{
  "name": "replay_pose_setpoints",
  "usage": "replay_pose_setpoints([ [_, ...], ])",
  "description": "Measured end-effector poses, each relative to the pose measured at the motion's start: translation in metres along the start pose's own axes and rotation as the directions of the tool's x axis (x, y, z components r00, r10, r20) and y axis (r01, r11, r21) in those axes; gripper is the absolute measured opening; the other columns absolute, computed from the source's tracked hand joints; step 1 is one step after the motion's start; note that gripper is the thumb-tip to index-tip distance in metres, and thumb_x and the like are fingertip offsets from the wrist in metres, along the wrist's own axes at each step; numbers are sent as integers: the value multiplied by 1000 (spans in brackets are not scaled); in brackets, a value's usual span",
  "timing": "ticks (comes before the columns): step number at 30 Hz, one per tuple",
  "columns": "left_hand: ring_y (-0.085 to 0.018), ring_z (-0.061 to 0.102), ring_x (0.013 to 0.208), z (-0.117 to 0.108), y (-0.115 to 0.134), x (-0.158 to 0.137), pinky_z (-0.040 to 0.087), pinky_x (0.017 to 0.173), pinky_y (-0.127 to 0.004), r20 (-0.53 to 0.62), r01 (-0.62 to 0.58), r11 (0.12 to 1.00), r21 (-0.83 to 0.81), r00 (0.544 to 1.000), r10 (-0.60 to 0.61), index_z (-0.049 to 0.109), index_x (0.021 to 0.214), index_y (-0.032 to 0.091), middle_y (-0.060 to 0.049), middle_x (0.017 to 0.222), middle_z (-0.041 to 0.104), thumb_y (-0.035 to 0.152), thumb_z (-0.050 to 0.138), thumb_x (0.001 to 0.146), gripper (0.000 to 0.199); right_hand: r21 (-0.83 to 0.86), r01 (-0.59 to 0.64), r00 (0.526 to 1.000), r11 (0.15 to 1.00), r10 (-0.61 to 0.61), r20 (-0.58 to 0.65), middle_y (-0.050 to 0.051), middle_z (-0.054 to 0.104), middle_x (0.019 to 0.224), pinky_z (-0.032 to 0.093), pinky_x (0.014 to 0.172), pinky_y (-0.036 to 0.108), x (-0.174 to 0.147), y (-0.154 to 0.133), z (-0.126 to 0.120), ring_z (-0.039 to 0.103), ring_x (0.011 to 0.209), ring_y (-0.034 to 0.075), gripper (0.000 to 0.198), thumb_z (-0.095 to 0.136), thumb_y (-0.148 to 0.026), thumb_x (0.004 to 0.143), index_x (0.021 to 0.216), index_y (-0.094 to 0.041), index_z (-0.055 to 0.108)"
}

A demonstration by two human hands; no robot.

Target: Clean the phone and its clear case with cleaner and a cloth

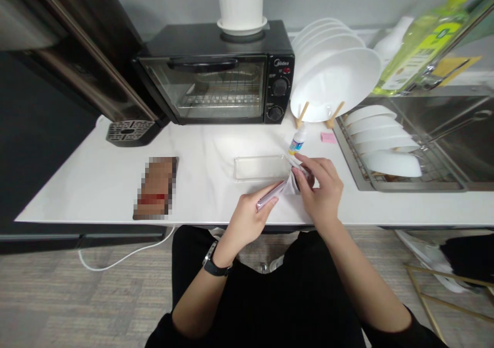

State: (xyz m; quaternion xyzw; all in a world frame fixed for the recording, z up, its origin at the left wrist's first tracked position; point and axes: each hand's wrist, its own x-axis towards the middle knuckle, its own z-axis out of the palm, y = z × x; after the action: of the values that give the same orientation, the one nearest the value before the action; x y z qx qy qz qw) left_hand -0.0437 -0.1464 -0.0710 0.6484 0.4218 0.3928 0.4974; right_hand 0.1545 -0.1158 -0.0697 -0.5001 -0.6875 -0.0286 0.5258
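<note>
My left hand [250, 214], a watch on its wrist, is closed on a thin pale pink flat object [270, 196] whose kind I cannot make out. My right hand [322, 186] pinches a thin white sheet [290, 183], perhaps cloth or tissue, that meets the pink object. A dark brown rounded thing [310, 177] shows partly behind my right fingers; most of it is hidden. Just left of my fingers lies a clear rectangular box [260, 168] on the counter. Beyond my right fingertips stands a small white bottle with a blue label [297, 141].
A black toaster oven [216, 88] stands behind, with white plates [334, 80] in a rack beside it. A pink block [328, 138] lies near the sink [473, 155], where bowls [389, 160] sit in a wire basket. A blurred-out flat object [156, 186] lies on the left.
</note>
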Motion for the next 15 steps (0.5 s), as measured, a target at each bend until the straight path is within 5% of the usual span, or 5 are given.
replay_pose_setpoints([
  [4,-26,73,127,1,-4,1,54,113,-36,-21,-27,999,32,999,27,70,143,24,-6,140,76,40,61,104,42,-29,127,990,992,-125,61,4,84,104,55,102,47,-9,-4,1,77,104,25,16,70,-25,101,114,-28,79],
  [9,-21,68,75,0,-8,3,58,85,-35,-59,-30,987,159,997,40,78,92,18,-4,78,75,15,57,94,21,27,295,922,955,-292,255,3,81,133,42,125,49,-32,-37,7,72,131,23,42,62,-19,105,145,-29,64],
  [15,-23,68,75,-1,-5,1,56,81,-35,-30,-21,980,198,999,28,77,88,18,-6,79,75,13,56,92,22,-27,387,871,922,-356,338,5,73,147,34,132,47,-40,-38,-4,64,143,20,60,49,-6,103,161,-24,48],
])
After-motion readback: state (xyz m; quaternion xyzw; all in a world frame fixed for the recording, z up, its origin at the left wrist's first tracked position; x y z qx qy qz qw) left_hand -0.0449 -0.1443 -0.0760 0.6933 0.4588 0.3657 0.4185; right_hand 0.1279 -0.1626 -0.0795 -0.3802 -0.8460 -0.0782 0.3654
